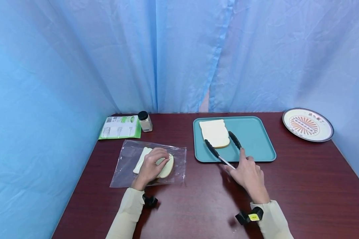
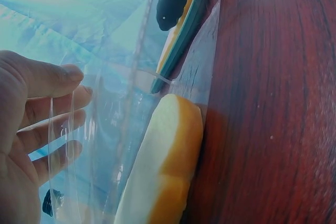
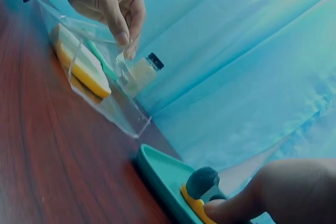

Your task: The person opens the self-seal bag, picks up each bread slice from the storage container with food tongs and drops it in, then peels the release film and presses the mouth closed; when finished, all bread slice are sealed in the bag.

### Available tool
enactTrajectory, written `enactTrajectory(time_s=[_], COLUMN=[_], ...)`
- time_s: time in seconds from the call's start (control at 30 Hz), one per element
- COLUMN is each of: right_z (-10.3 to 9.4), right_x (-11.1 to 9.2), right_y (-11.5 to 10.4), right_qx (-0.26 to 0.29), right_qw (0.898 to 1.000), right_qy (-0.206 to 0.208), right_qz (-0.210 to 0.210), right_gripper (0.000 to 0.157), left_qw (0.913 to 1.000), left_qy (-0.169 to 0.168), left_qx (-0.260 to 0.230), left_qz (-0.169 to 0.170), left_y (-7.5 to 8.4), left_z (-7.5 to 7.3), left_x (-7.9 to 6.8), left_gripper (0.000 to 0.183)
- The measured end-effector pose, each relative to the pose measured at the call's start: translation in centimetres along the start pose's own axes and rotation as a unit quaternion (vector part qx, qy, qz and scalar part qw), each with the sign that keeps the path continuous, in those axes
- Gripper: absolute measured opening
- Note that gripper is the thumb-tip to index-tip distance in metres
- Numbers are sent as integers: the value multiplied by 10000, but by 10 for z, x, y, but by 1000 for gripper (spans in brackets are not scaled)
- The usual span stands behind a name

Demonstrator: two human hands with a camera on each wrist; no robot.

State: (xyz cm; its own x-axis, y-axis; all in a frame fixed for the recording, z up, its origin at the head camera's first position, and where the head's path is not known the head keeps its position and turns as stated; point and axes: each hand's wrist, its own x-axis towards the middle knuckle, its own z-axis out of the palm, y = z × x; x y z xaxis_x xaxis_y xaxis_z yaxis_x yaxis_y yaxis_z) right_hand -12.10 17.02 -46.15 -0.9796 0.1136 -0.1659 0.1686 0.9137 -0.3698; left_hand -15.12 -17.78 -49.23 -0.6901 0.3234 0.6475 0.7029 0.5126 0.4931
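My left hand (image 1: 152, 166) pinches the upper film of a clear plastic bag (image 1: 122, 169), lifting it between thumb and fingers. Inside the bag lies a slice of bread (image 2: 139, 187), flat and partly covered by that hand in the head view. My right hand (image 1: 250, 176) grips a pair of tongs (image 1: 212, 150) with black tips spread apart. Another bread slice (image 1: 214, 131) rests on the left part of a teal tray (image 1: 254, 139). One tip overlaps this slice's lower left edge in the head view; the other stands by its right side.
A green and white packet (image 1: 119, 127) and a black-capped jar (image 1: 145, 122) are at the back left. A patterned plate (image 1: 323, 132) lies at the back right. Blue curtains (image 1: 185, 59) hang behind and beside the dark wooden table (image 1: 197, 205).
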Motion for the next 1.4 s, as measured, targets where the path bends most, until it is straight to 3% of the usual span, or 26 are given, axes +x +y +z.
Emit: enactTrajectory(time_s=[0.5,1.4], right_z=[2,19], right_x=[-6,-11], right_y=[-22,-39], right_qx=[66,25], right_qw=[9995,9977], right_qy=[23,95], right_qz=[321,669], right_gripper=[100,100], left_qw=[10000,10000], left_qy=[-7,-30], left_qx=[4,30], left_qz=[-6,11], left_y=[1,0], left_z=[0,2], left_x=[0,0], left_gripper=[12,12])
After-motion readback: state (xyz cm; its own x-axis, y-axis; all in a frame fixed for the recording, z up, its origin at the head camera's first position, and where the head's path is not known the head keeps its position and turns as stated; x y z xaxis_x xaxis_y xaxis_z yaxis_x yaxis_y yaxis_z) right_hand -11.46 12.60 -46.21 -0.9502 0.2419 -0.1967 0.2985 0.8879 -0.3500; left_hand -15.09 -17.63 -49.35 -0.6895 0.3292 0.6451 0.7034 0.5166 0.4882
